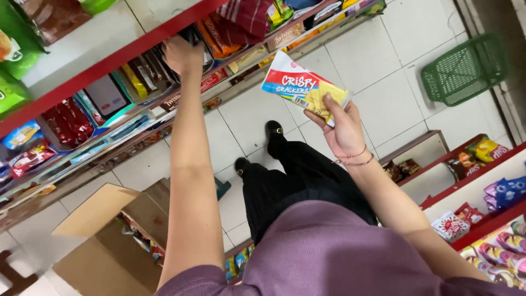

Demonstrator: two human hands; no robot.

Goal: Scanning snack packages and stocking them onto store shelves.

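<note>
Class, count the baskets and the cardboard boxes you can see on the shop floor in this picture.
2: one green basket on the tiles at the upper right, and one open cardboard box at the lower left, beside the shelves. Others may be hidden behind the person.

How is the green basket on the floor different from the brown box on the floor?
The green basket is plastic mesh with holes all over; the cardboard box has solid brown walls. The basket looks empty, while the box has colourful packets inside. The box has open flaps folded outward; the basket has a plain rim. Both sit on the white tiled floor, open at the top.
</note>
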